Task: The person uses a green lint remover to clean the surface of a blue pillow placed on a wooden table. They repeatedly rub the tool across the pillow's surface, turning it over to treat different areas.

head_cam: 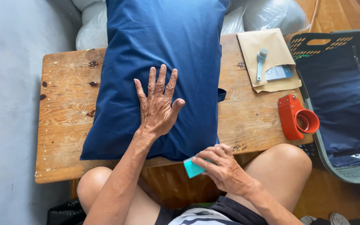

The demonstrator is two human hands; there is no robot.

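The left hand (158,106) lies flat, fingers spread, on the blue pillow (159,62), likely to keep it steady on the bench (65,108). The right hand (223,168) pinches a small teal tag (192,168) just below the pillow's near edge. Farther right lie a tan envelope (267,46) and a red tape dispenser (297,117).

pillow (163,54) top cropped, basket (346,104) partly cropped

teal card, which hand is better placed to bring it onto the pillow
Right. The right hand already pinches the teal card at the near edge of the blue pillow, while the left hand lies flat on the pillow, holding it down.
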